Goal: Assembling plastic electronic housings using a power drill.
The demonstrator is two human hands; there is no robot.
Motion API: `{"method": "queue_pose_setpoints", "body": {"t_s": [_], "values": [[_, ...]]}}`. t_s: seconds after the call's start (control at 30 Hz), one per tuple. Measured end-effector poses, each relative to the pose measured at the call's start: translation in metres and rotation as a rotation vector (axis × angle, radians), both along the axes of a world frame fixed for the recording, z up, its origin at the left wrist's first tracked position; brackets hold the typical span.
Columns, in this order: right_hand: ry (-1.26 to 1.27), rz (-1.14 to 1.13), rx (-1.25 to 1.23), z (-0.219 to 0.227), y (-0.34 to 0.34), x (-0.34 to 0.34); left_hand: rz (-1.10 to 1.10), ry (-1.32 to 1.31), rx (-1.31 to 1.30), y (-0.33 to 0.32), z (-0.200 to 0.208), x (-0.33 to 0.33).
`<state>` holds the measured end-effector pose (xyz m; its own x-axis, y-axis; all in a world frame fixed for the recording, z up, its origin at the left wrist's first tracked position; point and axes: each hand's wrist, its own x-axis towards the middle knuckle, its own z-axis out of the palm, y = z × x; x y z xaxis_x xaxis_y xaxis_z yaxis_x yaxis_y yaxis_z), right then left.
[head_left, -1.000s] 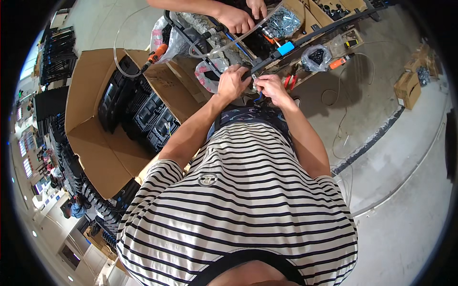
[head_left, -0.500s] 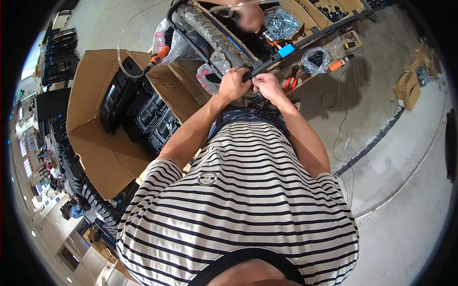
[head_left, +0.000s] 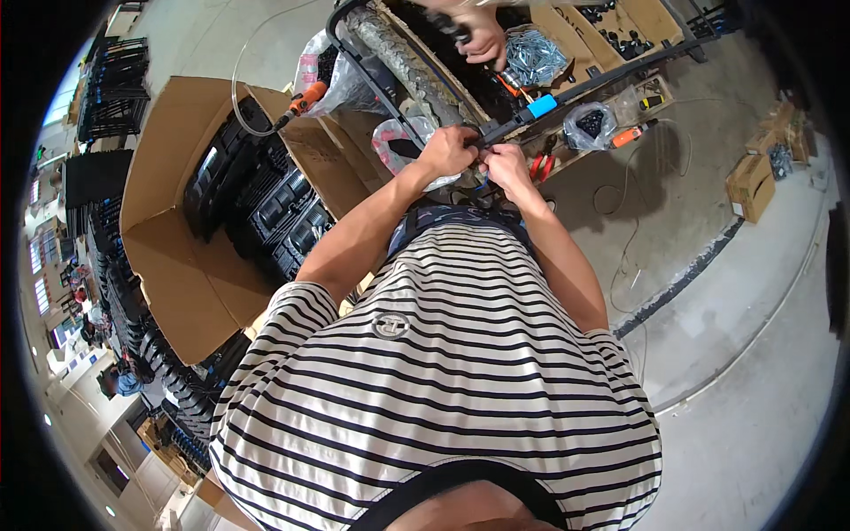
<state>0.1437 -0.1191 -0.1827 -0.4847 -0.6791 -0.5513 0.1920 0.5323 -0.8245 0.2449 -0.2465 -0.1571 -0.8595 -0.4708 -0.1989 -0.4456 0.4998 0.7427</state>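
Note:
A black tubular frame (head_left: 589, 84) reaches across the wooden workbench, with a bright blue sleeve (head_left: 542, 107) on its bar. At its near corner my left hand (head_left: 450, 151) is closed, fingers curled round the black tube. Close beside it, my right hand (head_left: 507, 168) is closed in a pinch just under the bar; whatever lies between its fingertips is hidden. Red-handled pliers (head_left: 542, 165) lie right of my right hand. Beyond the frame, a co-worker's hand (head_left: 482, 40) reaches over a pile of silver screws (head_left: 534, 58).
At left stands an open cardboard box (head_left: 181, 292) of black plastic parts. An orange power tool (head_left: 305, 99) with a hose rests by its edge; another orange tool (head_left: 629, 135) lies right of a bag of black parts (head_left: 589, 124). Small cartons (head_left: 751, 188) sit on the floor at right.
My hands stay at the frame's corner, shifted slightly right and down in the picture, with the left knuckles turned more upward. The co-worker's hand has moved nearer the screws.

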Motion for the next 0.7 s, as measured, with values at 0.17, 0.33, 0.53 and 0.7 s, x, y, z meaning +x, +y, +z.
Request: {"method": "queue_pose_setpoints", "body": {"t_s": [0.17,0.33,0.53,0.7], "values": [[-0.146,-0.042,0.036,0.012,0.003,0.003,-0.061,0.053,-0.066,0.000,-0.010,0.006],[-0.190,0.021,-0.002,0.011,-0.002,-0.003,-0.095,0.105,-0.133,-0.006,-0.007,0.007],[0.169,0.166,-0.026,-0.011,-0.006,-0.007,-0.116,0.005,-0.068,-0.020,-0.008,-0.003],[-0.127,-0.041,-0.049,-0.003,-0.009,0.012,-0.101,-0.151,0.041,-0.024,0.002,-0.009]]}}
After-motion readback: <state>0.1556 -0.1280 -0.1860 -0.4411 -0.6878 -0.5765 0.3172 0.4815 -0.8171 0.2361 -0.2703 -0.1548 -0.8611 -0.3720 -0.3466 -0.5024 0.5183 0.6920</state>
